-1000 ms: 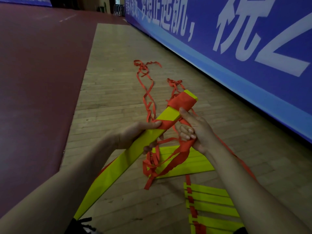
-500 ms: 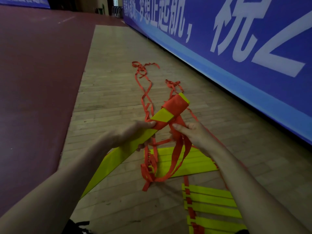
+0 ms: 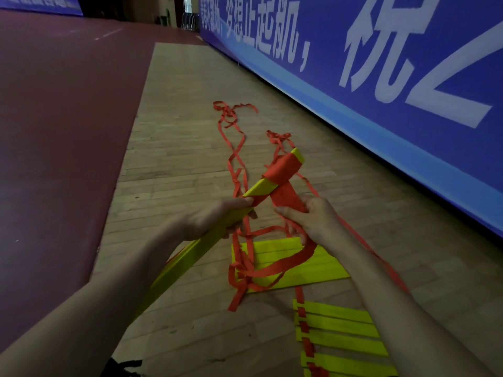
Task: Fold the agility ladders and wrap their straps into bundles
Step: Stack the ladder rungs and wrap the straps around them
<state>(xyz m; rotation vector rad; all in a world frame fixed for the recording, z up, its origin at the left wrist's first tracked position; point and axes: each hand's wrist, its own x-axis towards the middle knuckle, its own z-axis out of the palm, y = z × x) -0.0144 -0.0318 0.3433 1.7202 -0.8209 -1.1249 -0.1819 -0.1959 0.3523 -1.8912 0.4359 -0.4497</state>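
Nearest, at the bottom edge of the view, a dark object is partly seen; what it is cannot be told. Just beyond it to the right, a spread ladder is laid on the wooden floor, its yellow rungs lying close together and joined by an orange band along their left ends. Beyond that, a flat stack of yellow rungs is laid on the floor, with orange webbing tangled over its left end.

Above the stack, a held bundle of yellow rungs is raised off the floor and slanted away to the right. It is gripped about halfway up by the left hand, whose fingers are curled round it. Near the bundle's far end, several turns of the orange strap are wound round it. From those turns the strap is drawn down to the right hand, where it is held between thumb and curled fingers; below that hand it hangs in a loop over the stack.

Farther off, loose straps are trailed in twists along the wooden floor toward its far end. The floor's left edge is met by a maroon surface, and its right edge is bordered by a blue banner printed with large white characters.
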